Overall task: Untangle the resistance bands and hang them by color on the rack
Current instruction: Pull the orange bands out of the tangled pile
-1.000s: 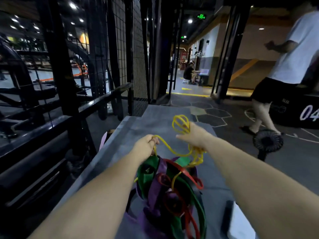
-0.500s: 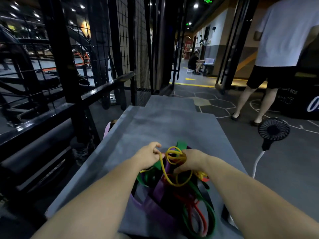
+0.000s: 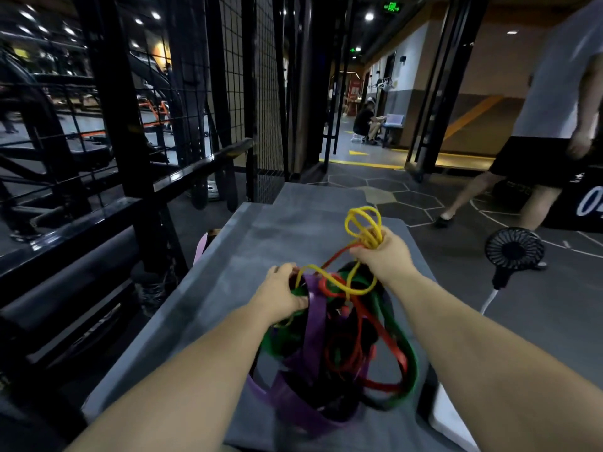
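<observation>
Bare grey platform top (image 3: 267,243) is lying open above and left of the tangle of bands (image 3: 346,347) filling the lower centre. The left hand (image 3: 282,290) is gripping that tangle; the right hand (image 3: 381,252) is holding the yellow band (image 3: 372,238) up just above it. Black steel rails (image 3: 81,230) and a wire mesh panel (image 3: 264,93) are closing off the left side; a small fan (image 3: 514,251) and a passer-by (image 3: 548,93) are standing at right.
</observation>
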### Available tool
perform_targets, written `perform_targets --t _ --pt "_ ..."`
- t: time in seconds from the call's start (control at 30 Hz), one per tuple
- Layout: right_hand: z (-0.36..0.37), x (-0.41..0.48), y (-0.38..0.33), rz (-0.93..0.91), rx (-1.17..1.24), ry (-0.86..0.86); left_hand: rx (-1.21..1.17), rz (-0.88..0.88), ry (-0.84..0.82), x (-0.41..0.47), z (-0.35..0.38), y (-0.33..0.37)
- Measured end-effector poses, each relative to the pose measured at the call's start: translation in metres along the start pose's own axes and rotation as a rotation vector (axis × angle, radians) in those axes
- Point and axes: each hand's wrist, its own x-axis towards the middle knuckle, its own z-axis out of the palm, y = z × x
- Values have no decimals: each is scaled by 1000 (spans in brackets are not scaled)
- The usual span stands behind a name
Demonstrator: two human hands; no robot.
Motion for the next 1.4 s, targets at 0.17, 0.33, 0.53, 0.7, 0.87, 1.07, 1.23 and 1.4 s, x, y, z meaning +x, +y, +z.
perform_targets --t 0.17,0.33,0.53,0.7,0.87,1.07,1.23,1.4 --pt "-12 15 -37 -143 197 184 -236 130 -65 12 -27 29" --pt "-13 8 -15 81 268 -199 -91 12 -161 17 -32 18" --pt "5 -12 34 308 -30 -515 166 -96 -289 7 -2 -10" --pt "13 -16 49 431 -206 -432 75 -189 -224 6 6 -10" --pt "18 -15 41 284 -184 -314 130 -245 -195 7 17 -17" --pt "-2 -4 -12 -3 -129 1 102 -188 -28 12 14 -13" --pt "-33 12 -71 -83 276 265 -171 -22 178 22 -27 22" --pt "-39 10 -82 -61 492 279 -276 130 309 34 -58 43"
